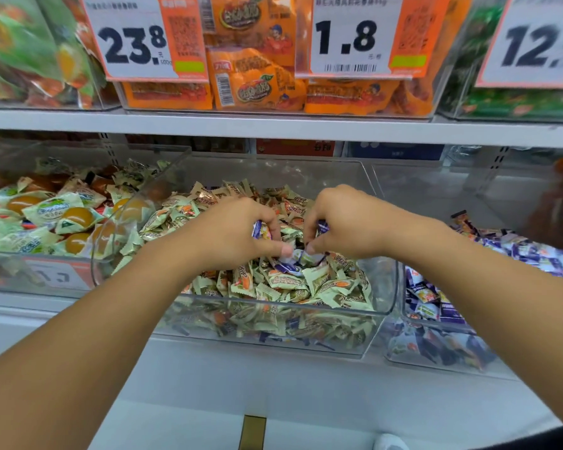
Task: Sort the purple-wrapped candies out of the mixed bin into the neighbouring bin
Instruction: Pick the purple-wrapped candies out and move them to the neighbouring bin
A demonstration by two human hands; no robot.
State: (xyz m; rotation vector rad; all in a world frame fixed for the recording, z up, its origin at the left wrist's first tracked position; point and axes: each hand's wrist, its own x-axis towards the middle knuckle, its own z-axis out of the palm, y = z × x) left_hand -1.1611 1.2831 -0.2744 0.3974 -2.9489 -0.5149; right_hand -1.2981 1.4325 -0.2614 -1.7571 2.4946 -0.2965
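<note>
A clear mixed bin [384, 287] in the middle of the shelf is full of beige-wrapped candies [293, 287] with a few purple ones among them. Both hands are down in it. My left hand [238, 235] grips a purple-wrapped candy [261, 229] in its curled fingers. My right hand [345, 219] holds another purple candy [322, 227] in its curled fingers. Their thumb tips nearly meet over a loose purple candy [288, 266] on the heap. The neighbouring bin [436, 326] to the right holds purple-wrapped candies [533, 254].
A clear bin [20, 271] on the left holds green-white packs with orange sweets. The shelf above carries orange snack packs [257, 82] and hanging price tags [134, 37]. A white shelf ledge [273, 384] runs below the bins.
</note>
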